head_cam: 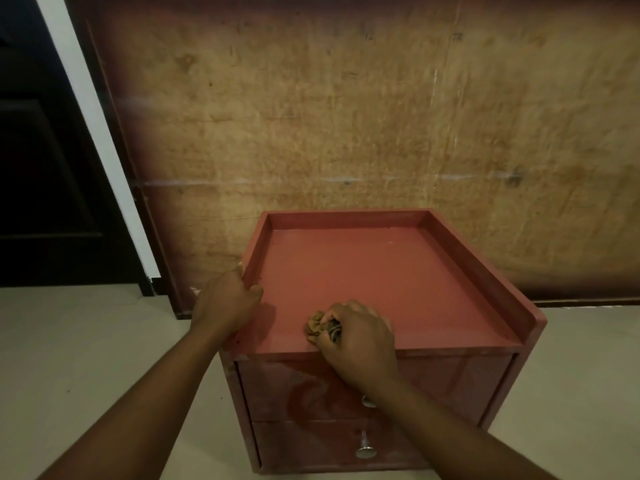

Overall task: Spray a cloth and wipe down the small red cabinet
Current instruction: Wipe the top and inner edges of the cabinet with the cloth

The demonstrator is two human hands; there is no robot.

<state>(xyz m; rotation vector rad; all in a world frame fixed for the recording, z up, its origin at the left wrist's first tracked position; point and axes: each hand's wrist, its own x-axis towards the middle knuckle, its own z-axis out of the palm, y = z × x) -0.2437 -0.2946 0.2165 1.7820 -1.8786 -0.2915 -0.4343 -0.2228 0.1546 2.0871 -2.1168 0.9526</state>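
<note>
The small red cabinet [381, 271] stands on the floor in front of me, its recessed top facing up and two drawers with metal knobs on the front. My left hand [225, 299] grips the raised left rim of the top. My right hand [360, 337] presses a crumpled brownish cloth [317, 325] onto the top near its front edge, left of centre. Most of the cloth is hidden under my fingers. No spray bottle is in view.
A large worn plywood board [346, 116] leans upright right behind the cabinet. A dark door [45, 168] with a white frame strip [100, 147] is at the left. Pale floor [86, 358] surrounds the cabinet on both sides.
</note>
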